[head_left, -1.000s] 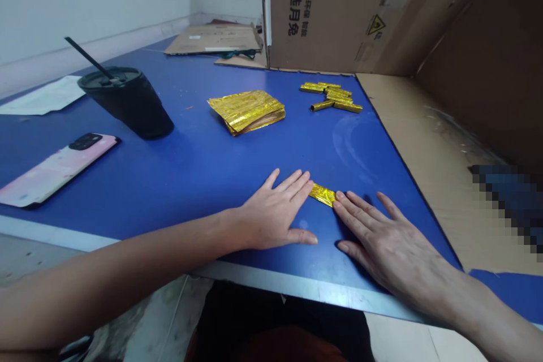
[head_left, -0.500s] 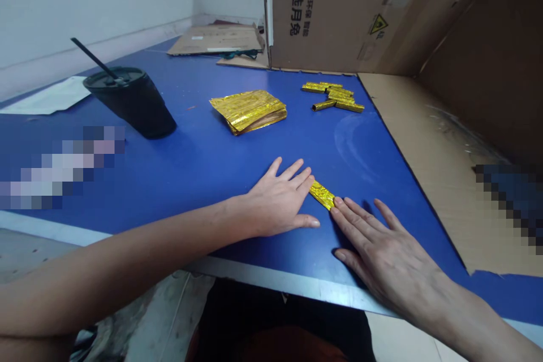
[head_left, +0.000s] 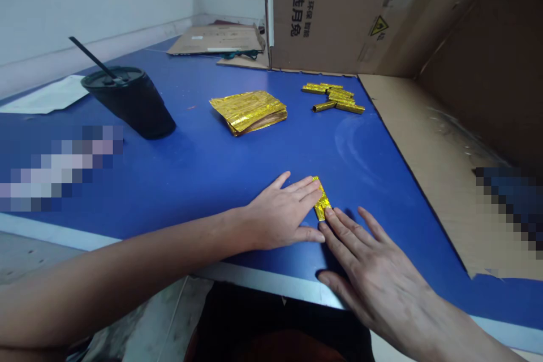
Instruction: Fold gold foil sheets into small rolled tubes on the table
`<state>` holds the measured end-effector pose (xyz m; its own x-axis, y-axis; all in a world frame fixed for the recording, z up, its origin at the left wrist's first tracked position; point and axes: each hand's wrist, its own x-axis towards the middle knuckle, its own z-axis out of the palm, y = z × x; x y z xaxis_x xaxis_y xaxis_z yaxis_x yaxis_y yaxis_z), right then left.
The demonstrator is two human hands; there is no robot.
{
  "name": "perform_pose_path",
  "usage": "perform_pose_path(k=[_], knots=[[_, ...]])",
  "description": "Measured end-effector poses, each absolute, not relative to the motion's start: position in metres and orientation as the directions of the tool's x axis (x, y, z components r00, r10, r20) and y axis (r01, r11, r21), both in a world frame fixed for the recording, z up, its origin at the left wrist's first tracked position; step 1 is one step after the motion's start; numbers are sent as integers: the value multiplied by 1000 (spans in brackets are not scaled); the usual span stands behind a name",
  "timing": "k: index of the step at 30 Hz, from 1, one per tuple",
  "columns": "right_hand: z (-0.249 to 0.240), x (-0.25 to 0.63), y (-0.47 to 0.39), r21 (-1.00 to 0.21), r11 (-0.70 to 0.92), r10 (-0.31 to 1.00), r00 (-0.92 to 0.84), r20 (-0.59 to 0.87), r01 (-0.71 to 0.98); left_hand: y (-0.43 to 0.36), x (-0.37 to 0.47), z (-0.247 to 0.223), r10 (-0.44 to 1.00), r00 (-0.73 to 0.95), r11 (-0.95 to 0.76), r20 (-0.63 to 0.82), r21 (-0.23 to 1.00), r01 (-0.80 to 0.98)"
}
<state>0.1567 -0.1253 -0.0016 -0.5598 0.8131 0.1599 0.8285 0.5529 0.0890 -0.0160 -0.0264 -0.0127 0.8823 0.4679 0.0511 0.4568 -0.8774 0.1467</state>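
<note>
A narrow strip of gold foil paper (head_left: 322, 199) lies flat on the blue table near its front edge. My left hand (head_left: 285, 212) rests palm down with fingers stretched out, its fingertips on the strip's far end. At the near end, the fingertips of my right hand (head_left: 369, 260) touch the strip, that hand flat with fingers spread. Beyond them sits a stack of gold foil sheets (head_left: 250, 110). Farther right is a small pile of rolled gold foil pieces (head_left: 339, 99).
A black tumbler (head_left: 133, 104) with a straw stands at the left, near a white sheet (head_left: 46, 95). A large cardboard box (head_left: 326, 17) rises at the back, and a cardboard flap (head_left: 424, 164) runs along the right. Flat cardboard (head_left: 212, 39) lies at the far left.
The gold foil strip has turned to point more towards me. My right hand has moved left and nearer the edge; my left hand has shifted slightly towards me.
</note>
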Motion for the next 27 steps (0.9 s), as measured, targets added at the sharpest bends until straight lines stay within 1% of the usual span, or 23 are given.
perform_pose_path(k=[5,8,12,16,17,18,20,22,23,25,27], knots=[[2,159,-128,38,597,798,-598,74,802,-26,-16,-13,455,889,-879,52,185,439],[3,157,-131,-24,645,765,-644,27,764,-27,-17,-13,441,897,-878,44,231,420],[10,154,-130,-159,675,727,-686,-22,720,-27,-19,-12,445,894,-868,49,268,417],[26,164,-115,-365,647,695,-714,-79,670,-26,-19,-15,494,866,-855,75,225,468],[29,168,-108,-408,611,717,-693,-77,678,-26,-18,-16,505,859,-851,87,213,479],[31,173,-100,-420,561,769,-637,-56,714,-26,-18,-17,514,852,-849,102,199,489],[31,181,-82,-386,514,842,-536,59,766,-26,-16,-17,520,843,-851,135,169,498],[25,187,-67,-269,516,856,-490,163,813,-26,-15,-16,516,840,-856,165,140,498],[20,189,-60,-211,528,849,-500,172,823,-27,-15,-16,513,840,-858,176,128,497],[11,192,-52,-131,542,840,-529,119,830,-26,-15,-15,510,838,-860,194,105,499],[5,193,-51,-76,539,843,-536,55,839,-24,-17,-14,511,833,-858,211,75,508]])
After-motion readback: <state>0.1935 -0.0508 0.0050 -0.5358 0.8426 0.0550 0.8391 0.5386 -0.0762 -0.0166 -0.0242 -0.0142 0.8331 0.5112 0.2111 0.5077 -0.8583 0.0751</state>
